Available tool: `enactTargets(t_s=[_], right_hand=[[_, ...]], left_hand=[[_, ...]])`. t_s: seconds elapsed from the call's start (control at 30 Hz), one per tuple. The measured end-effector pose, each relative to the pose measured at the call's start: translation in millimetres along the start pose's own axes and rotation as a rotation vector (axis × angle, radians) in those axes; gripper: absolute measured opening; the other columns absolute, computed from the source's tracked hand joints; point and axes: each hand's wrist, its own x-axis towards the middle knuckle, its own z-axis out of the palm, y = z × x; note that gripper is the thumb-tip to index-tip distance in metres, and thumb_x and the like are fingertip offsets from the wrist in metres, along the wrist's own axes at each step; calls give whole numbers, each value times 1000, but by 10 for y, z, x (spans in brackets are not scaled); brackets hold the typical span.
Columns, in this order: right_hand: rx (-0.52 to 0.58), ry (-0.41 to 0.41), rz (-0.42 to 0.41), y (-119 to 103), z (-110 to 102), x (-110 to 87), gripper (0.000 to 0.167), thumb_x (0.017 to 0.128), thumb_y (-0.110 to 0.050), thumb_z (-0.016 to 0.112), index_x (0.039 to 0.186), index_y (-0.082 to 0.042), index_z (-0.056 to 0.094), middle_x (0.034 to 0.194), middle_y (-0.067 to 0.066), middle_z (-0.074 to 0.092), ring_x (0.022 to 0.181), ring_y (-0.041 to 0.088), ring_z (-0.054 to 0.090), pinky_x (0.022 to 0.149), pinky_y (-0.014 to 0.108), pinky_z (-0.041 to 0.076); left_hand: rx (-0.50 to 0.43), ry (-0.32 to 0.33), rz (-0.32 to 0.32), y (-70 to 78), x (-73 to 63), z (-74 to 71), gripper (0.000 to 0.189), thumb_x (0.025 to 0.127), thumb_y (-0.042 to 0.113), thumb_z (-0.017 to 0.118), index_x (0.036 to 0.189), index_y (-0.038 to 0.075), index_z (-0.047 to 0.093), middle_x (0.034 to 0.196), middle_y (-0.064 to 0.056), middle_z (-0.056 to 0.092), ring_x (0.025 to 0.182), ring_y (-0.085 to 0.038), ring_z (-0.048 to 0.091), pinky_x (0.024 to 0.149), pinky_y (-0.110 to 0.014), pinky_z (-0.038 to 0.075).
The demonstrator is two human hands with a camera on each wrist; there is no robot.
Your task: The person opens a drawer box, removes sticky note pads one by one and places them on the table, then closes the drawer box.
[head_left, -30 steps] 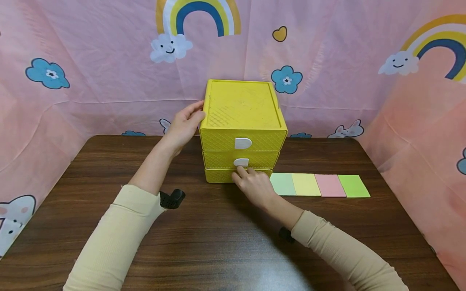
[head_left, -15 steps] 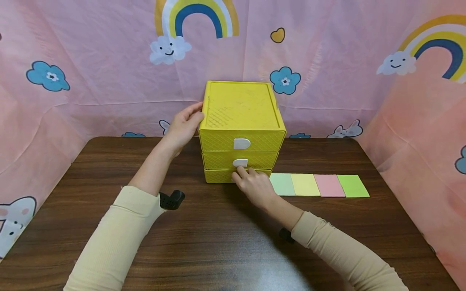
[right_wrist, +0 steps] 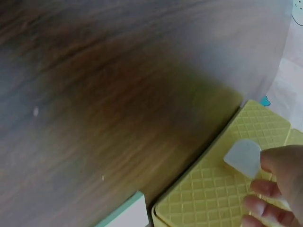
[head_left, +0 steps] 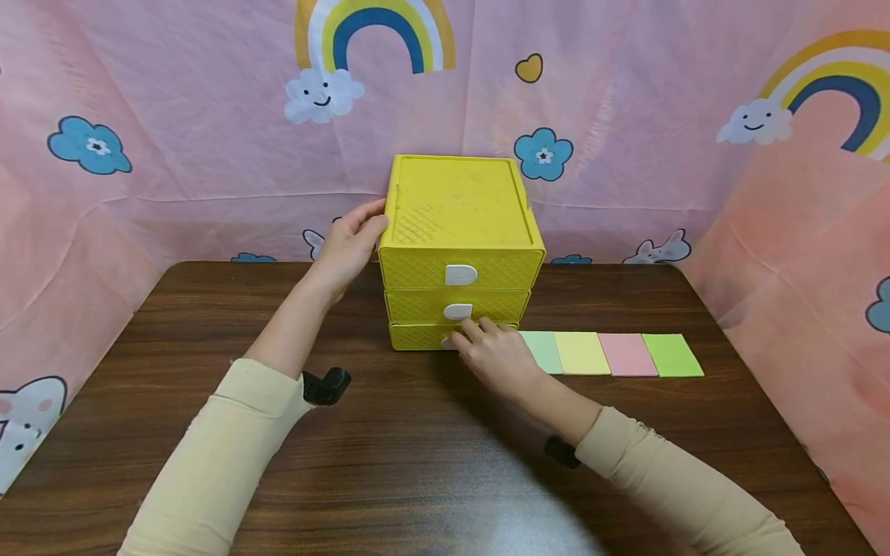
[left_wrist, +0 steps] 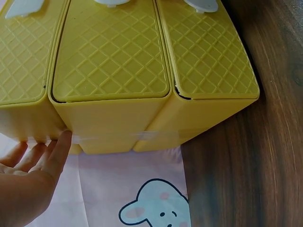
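Note:
A yellow three-drawer organizer (head_left: 462, 205) stands toward the back of the wooden table, its drawers flush with the front. White tabs mark the top drawer (head_left: 417, 269) and the middle drawer (head_left: 420, 306). My left hand (head_left: 349, 245) rests against the organizer's left side, thumb near the top edge; the left wrist view shows its fingers (left_wrist: 60, 150) straight along that wall. My right hand (head_left: 499, 357) is at the bottom drawer (head_left: 413, 337). In the right wrist view its thumb tip is right at the edge of the white tab (right_wrist: 244, 157), with the other fingers loosely bent beside it.
Right of the organizer lies a row of sticky note pads: mint (head_left: 542, 351), pale yellow (head_left: 582, 354), pink (head_left: 628, 355) and bright green (head_left: 673, 355). A pink patterned cloth (head_left: 626, 100) hangs behind and beside the table (head_left: 389, 463).
My right hand has shifted slightly right, off the bottom drawer's tab, so part of that tab now shows. The left hand stays on the organizer's side.

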Motion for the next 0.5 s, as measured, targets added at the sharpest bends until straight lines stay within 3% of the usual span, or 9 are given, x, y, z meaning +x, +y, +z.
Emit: enactTargets(t_s=[0.3,0.4,0.5], right_hand=[[62,49,-40,166,-107,-149,11,87,-16,58,77,-12,60,74,1,56,64,19,56,51,28,46],[81,43,-43,242,-136,-226,10,84,-19,65,78,-12,60,75,1,57,66,20,57,54,29,48],[106,28,-32,337,-172,-305,13,80,-20,70,78,-12,60,75,1,57,66,20,56,54,30,48]], left_hand=[[45,-18,24,-49,-82,-59,49,96,38,43,139,15,41,133,-8,50,120,-19,48,98,-37,43],[114,-33,55,-83,-145,-106,46,97,36,42,137,13,44,133,-7,49,119,-20,49,95,-37,45],[246,-42,82,-122,-219,-162,42,96,35,43,134,16,46,132,-5,49,113,-21,54,91,-39,47]])
